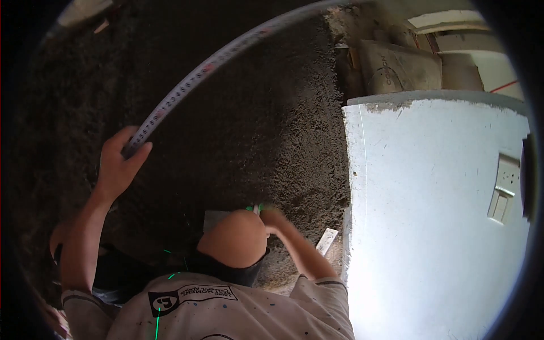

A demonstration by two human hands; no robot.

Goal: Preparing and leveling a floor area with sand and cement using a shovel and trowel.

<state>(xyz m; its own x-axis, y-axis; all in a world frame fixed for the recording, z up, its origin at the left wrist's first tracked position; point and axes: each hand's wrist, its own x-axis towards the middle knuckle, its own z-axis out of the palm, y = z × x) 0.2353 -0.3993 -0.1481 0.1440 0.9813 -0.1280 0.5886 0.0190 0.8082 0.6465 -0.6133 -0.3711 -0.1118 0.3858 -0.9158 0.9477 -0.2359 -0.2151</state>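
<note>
Overhead, from the head view I saw my left hand (pixel 120 164) pinching the tape measure (pixel 209 68) stretched across the rough mortar bed (pixel 255 130). My right hand (pixel 272 218) gripped something green, unclear what; the measuring seemed midway, nothing marked.

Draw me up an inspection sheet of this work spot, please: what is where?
Surface: rough, dark sandy surface, bare over most of the view.
Job's things: tape measure arching up and across the surface; small green item, blurred, kind unclear.
Clutter: pale strip lying by the white wall's foot; grey slab and rubble at the upper right.
Grips: left hand pinches the tape's lower end; right hand is closed on the green item beside a bent knee.
Cables: nothing seen.
Surroundings: white wall on the right with a switch plate; thin green light line across the shirt.
</note>
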